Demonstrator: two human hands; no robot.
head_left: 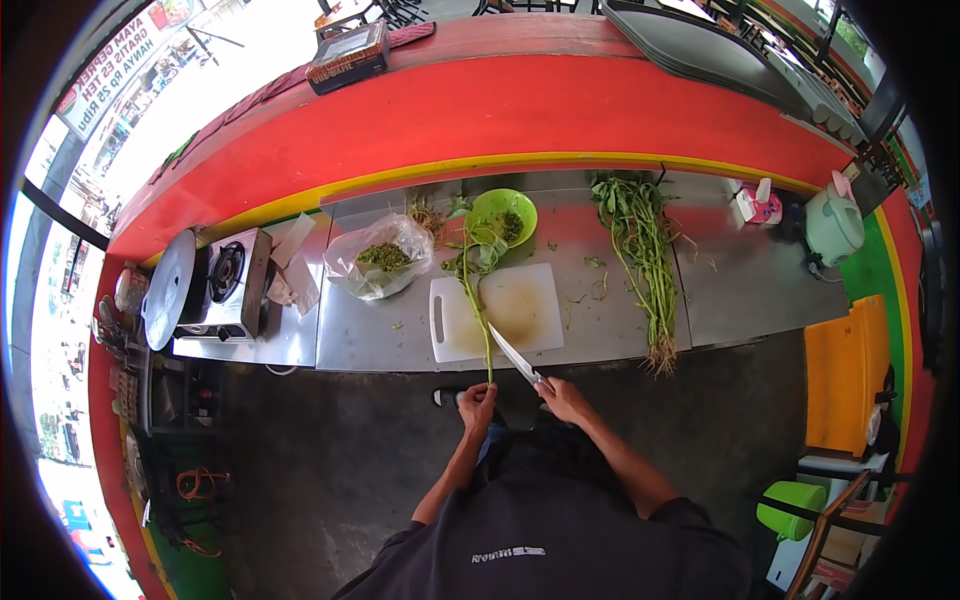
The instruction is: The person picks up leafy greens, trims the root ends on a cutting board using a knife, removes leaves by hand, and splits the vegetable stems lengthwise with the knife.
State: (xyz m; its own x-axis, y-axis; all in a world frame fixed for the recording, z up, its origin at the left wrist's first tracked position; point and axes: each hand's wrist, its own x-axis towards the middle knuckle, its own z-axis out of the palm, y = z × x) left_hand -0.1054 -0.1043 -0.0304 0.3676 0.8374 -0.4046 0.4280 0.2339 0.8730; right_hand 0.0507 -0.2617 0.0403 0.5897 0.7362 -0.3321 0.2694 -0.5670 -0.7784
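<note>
Over the white cutting board (542,335) runs a long green stem (474,292), its leafy end by the green bowl (531,210); the left hand (477,406) is closed round its lower end; the right hand (565,400) grips a knife (511,352), blade tip close beside the stem.

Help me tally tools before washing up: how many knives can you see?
1. The knife is in the right hand, its blade over the near edge of the white cutting board. Others may be hidden among the utensils at far left.
</note>
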